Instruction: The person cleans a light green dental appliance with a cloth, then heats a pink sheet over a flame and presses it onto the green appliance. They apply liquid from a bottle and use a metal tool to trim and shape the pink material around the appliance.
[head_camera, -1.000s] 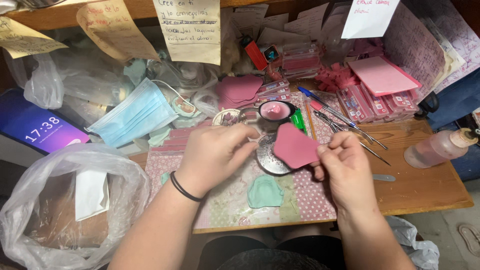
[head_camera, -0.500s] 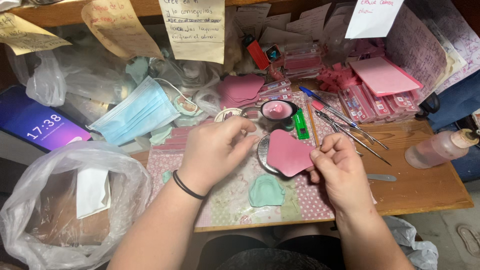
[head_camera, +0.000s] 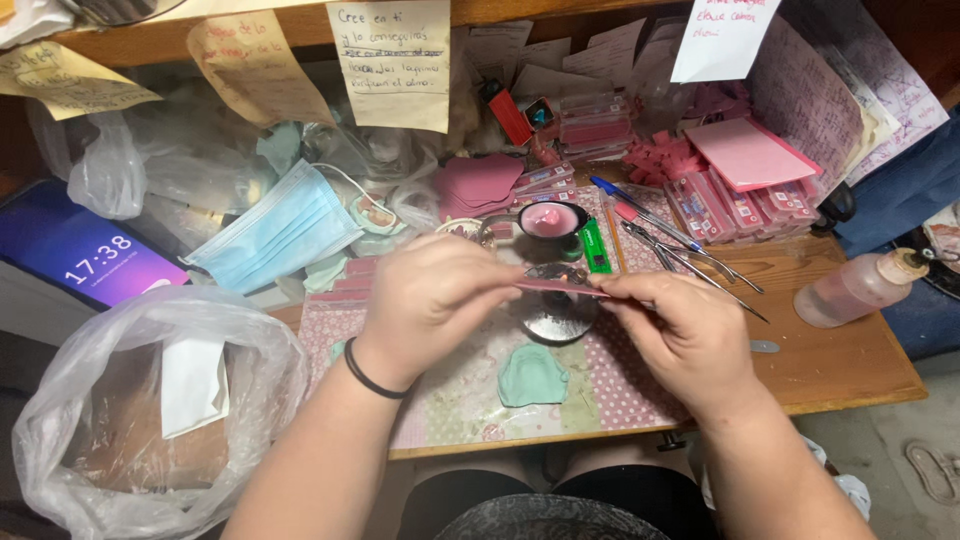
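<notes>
Both my hands hold one thin pink sheet (head_camera: 560, 287), seen edge-on and level above the desk. My left hand (head_camera: 430, 300), with a black band on its wrist, pinches the sheet's left end. At the right end, my right hand (head_camera: 685, 335) grips it between thumb and fingers. Below the sheet lies a round dark metal disc (head_camera: 553, 318) on a patterned pink mat (head_camera: 455, 390). A pale green dental mould (head_camera: 532, 375) rests on the mat just in front of the disc.
A small bowl of pink material (head_camera: 550, 220), a green lighter (head_camera: 594, 247), metal tools (head_camera: 690, 262) and a pen lie behind. A squeeze bottle (head_camera: 860, 288) lies at right, a blue face mask (head_camera: 275, 230) and phone (head_camera: 85, 258) at left, a plastic bag (head_camera: 140, 400) front left.
The pink sheet was held tilted up in my right hand, its face showing. Now it lies flat between both hands, and my left hand has taken hold of its left end.
</notes>
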